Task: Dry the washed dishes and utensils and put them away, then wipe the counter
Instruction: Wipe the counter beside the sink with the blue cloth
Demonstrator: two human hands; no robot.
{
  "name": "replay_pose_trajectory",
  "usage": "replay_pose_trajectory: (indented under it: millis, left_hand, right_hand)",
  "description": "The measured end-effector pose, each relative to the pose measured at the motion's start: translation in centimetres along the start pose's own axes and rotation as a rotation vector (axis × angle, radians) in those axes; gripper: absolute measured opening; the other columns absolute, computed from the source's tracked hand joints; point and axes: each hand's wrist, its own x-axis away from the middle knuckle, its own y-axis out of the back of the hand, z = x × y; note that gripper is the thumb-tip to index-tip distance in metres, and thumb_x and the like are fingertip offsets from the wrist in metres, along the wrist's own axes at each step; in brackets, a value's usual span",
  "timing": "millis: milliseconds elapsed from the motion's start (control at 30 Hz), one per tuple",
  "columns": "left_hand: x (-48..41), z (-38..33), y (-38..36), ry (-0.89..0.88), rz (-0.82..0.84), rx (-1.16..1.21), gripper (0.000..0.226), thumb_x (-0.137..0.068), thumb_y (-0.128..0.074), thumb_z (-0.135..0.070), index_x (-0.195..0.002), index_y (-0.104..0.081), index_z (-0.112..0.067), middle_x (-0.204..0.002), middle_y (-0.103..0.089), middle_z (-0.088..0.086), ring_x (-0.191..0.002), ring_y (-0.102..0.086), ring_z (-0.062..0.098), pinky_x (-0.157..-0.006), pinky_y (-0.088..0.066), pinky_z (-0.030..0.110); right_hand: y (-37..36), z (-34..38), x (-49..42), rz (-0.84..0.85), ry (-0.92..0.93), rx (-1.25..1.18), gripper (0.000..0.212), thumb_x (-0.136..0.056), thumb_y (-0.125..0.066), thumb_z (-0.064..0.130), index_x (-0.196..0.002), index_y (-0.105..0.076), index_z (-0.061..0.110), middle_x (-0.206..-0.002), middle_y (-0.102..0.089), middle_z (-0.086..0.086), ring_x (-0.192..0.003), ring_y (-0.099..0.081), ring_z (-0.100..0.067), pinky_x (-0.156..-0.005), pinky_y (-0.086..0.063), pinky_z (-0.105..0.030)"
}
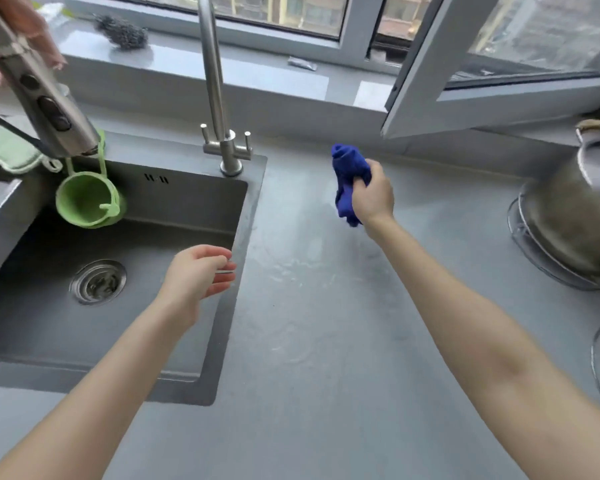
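Bunched blue cloth (347, 181) above wet counter (326, 323)

Right hand (373, 197) grips blue cloth (347, 178), seemingly above counter (326, 341).

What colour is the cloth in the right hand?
Deep blue; the cloth is bunched in the right hand, seen in the head view.

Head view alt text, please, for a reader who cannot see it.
The right hand grips a bunched blue cloth above the wet grey counter, while the open left hand hovers over the sink at its right edge. A steel pot sits far right.
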Motion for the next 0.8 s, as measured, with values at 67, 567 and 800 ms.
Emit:
replay_pose_trajectory:
  millis: [67, 567, 800]
  left_hand:
    - [1.2, -0.3, -0.4, -0.026, 0.069, -0.017, 0.019, -0.091, -0.046, 0.0, -0.089, -0.062, -0.008, -0.085, -0.065, 0.011, -0.077, -0.064, 0.022, -0.07, -0.053, 0.028]
    - [3.2, 4.4, -0.9, -0.32, 0.169, -0.114, 0.026, -0.085, -0.052, 0.003, -0.077, -0.061, -0.02, -0.083, -0.066, 0.008, -0.075, -0.062, 0.023, -0.076, -0.053, 0.035]
    - [-1.1, 7.3, 2.8, -0.32, 0.035, -0.284, 0.034, -0.078, -0.05, -0.001, -0.097, -0.063, -0.026, -0.1, -0.067, 0.003, -0.101, -0.061, 0.026, -0.093, -0.049, 0.048]
  right_hand:
    - [4.9, -0.7, 4.6, -0.061, -0.102, -0.21, 0.021, -0.089, -0.043, 0.008, -0.106, -0.051, 0.017, -0.086, -0.062, 0.0, -0.075, -0.063, -0.014, -0.069, -0.053, -0.032]
    - [19.3, -18.5, 25.2, -0.407, -0.734, 0.773, 0.075, -0.093, -0.049, 0.041, -0.151, -0.014, 0.01, -0.145, -0.029, -0.029, -0.13, -0.031, -0.041, -0.102, -0.034, -0.049]
    - [17.4, -17.5, 15.5, -0.307, -0.62, 0.834, 0.059, -0.096, -0.041, 0.023, -0.151, -0.018, 0.019, -0.145, -0.029, -0.022, -0.128, -0.031, -0.038, -0.101, -0.034, -0.047]
